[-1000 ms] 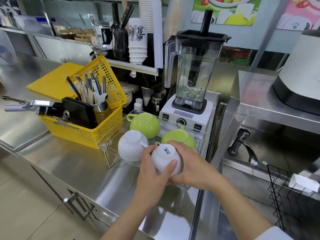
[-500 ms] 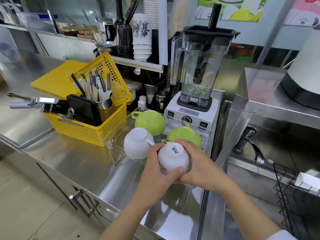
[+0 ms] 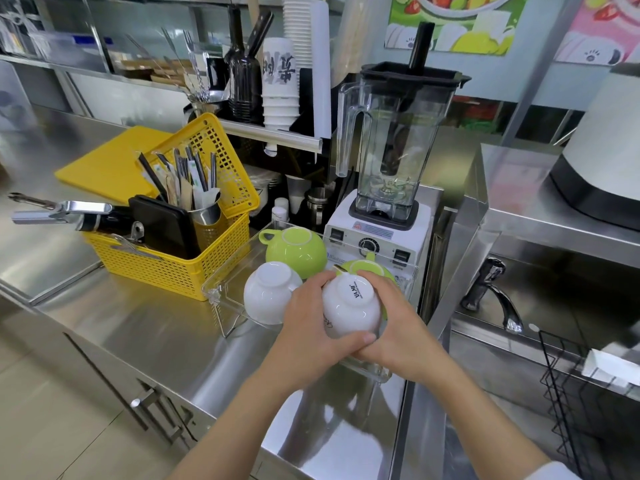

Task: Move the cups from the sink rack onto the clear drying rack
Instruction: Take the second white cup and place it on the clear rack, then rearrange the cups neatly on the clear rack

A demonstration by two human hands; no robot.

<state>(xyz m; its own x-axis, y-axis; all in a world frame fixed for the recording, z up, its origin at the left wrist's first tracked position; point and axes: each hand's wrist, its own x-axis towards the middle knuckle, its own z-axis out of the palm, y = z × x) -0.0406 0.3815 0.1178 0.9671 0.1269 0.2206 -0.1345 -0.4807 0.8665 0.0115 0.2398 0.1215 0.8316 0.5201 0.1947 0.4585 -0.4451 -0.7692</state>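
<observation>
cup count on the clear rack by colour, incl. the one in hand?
White cups: 2 — one resting upside down, one upside down held by both hands
Green cups: 2 — back one, one partly hidden behind the hands
Total: 4

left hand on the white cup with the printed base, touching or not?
Touching. The head view shows the left hand wrapped against the side of the upturned white cup, thumb pressed under its lower edge; the right hand cups the other side.

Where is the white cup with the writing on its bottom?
The white cup is upside down between both hands, left hand and right hand, over the clear drying rack, beside another white cup.
</observation>
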